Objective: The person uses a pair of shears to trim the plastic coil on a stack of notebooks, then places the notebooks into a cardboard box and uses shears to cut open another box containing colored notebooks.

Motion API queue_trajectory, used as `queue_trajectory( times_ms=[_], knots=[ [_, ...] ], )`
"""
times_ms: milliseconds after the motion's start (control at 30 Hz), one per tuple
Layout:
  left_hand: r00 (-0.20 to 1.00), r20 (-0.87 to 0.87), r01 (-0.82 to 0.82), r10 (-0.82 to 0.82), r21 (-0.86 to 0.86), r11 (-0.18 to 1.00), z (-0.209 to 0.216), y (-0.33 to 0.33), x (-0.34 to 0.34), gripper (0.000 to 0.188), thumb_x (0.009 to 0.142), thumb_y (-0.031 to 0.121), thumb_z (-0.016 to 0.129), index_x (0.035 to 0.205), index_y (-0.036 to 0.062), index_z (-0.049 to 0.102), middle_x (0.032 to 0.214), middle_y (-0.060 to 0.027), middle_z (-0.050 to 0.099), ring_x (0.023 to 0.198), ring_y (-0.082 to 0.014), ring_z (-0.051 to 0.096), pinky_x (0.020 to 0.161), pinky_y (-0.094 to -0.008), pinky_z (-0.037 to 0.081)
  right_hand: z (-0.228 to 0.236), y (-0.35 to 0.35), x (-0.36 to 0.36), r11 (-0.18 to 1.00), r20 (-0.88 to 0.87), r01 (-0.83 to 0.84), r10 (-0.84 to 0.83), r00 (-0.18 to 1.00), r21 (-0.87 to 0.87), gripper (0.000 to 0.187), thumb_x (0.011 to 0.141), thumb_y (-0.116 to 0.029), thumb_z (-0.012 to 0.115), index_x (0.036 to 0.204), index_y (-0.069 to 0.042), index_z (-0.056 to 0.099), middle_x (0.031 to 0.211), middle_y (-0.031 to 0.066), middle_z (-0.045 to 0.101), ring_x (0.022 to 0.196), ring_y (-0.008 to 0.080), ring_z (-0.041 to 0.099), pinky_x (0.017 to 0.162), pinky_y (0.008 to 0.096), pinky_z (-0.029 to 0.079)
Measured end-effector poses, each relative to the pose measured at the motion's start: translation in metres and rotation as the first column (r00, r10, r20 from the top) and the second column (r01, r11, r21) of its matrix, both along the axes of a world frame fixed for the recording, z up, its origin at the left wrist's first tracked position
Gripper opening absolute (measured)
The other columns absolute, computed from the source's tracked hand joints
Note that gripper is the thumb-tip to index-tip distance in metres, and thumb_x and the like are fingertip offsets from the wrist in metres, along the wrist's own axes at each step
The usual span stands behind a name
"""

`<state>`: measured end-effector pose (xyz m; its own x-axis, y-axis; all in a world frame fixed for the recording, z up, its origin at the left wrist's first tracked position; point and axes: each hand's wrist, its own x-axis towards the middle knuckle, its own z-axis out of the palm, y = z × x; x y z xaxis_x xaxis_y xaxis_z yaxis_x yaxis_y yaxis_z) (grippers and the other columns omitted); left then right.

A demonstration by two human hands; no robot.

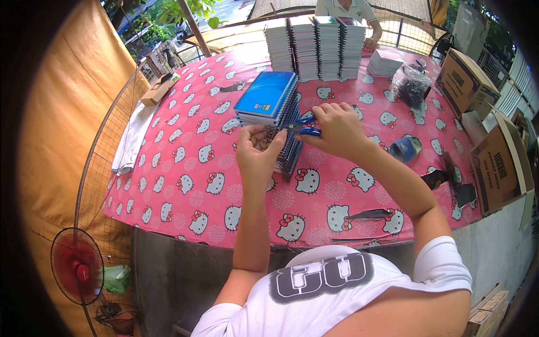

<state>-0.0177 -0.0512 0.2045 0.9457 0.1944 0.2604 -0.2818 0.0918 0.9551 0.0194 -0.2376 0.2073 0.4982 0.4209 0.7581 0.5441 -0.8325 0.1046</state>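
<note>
Right grip closed around blue-handled pliers. Left grip curled at stacked spiral notebooks; its hold cannot be told.

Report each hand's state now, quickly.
Left hand: partly curled against the notebooks; whether it grips anything cannot be told.
Right hand: closed on the blue-handled pliers, their handles spread apart.

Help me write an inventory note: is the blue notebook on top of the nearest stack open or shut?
Shut: the blue notebook lies with its cover flat on top, and no opened page shows beside it.
</note>
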Motion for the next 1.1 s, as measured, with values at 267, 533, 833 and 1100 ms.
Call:
queue_trajectory(
  times_ms=[267,533,833,1100],
  knots=[
    [1.000,0.015,-0.021,0.020,0.069,0.997,-0.013,0.011,0.008,0.030,0.081,0.006,0.068,0.103,-0.0027,0.050,0.087,-0.0073,0.061,0.069,-0.0068,0.057,0.056,-0.0196,0.046,0.021,0.010,-0.016,0.983,-0.658,0.144,-0.184,0.730,-0.114,0.052,0.072,-0.057,0.066,0.075,-0.005,0.062,0.070,0.0093,0.062,0.067,0.0251,0.063,0.061,0.0359,0.049],
    [0.995,-0.097,0.013,-0.008,0.057,0.998,-0.010,0.010,0.004,0.034,0.081,0.007,0.069,0.106,-0.0018,0.048,0.083,-0.0061,0.060,0.063,-0.0059,0.054,0.047,-0.0189,0.042,-0.003,0.004,-0.004,1.000,-0.220,0.025,-0.026,0.975,-0.009,0.054,0.071,-0.053,0.070,0.089,-0.003,0.063,0.078,0.0101,0.064,0.074,0.0272,0.063,0.068,0.0378,0.048],
    [0.990,-0.131,0.038,-0.043,-0.041,0.998,-0.021,0.020,0.008,0.033,0.079,0.007,0.070,0.103,-0.0022,0.049,0.082,-0.0057,0.060,0.066,-0.0064,0.057,0.046,-0.0187,0.043,0.007,0.005,-0.016,0.986,-0.602,0.129,-0.165,0.782,-0.102,0.054,0.072,-0.058,0.066,0.079,-0.004,0.062,0.078,0.0107,0.063,0.077,0.0258,0.063,0.067,0.0368,0.050],
    [0.999,-0.011,0.040,-0.040,0.054,0.998,-0.025,0.011,0.009,0.039,0.076,0.006,0.073,0.104,-0.0054,0.048,0.090,-0.0108,0.060,0.072,-0.0092,0.059,0.054,-0.0199,0.048,-0.010,0.007,-0.006,1.000,-0.182,-0.001,0.001,0.983,0.003,0.052,0.071,-0.055,0.068,0.080,-0.005,0.061,0.080,0.0103,0.063,0.078,0.0259,0.063,0.068,0.0370,0.048]
  ],
)
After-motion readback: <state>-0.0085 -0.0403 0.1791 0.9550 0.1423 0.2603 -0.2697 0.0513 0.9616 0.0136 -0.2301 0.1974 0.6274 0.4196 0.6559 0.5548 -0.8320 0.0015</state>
